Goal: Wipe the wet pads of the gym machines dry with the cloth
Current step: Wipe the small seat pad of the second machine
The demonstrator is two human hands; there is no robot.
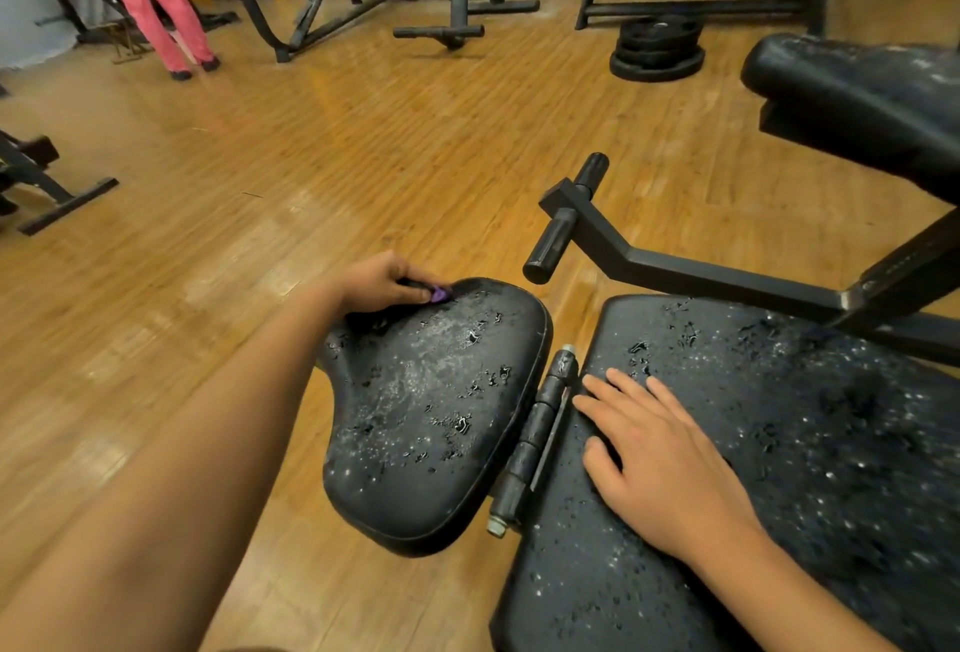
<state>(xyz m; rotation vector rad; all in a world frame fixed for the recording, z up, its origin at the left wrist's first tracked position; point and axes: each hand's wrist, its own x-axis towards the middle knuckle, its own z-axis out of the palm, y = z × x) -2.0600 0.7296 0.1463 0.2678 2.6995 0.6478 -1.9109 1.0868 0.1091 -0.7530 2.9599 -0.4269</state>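
Well left of the hinge (535,438), at the far edge of the seat pad (441,417), your left hand (382,282) has its fingers curled tight round the cloth (439,294). Only a small purple corner pokes out past the fingertips, touching the pad's rim, and the rest is hidden in the fist, so can't tell how much cloth is actually on the surface. Seat pad btwn that hand and the hinge: drops and small puddles all over, plus a dull smeared streak down the middle, prob. a partial pass, not dry. Just right of the hinge, your right hand (660,459) lies flat, palm down, fingers straight and spread. It holds nothing and just rests on the near-left part of the long pad (810,469), looks like a brace. Long pad right of the hinge is speckled w/ drops end to end, no wiped patch visible. Further right and beyond the hinge, the raised pad (857,90) also shows wet specks. Judgement: task is early, approx. one pad begun, none finished, and the long pad and raised pad look untouched. Other machines across the room are too far to read.
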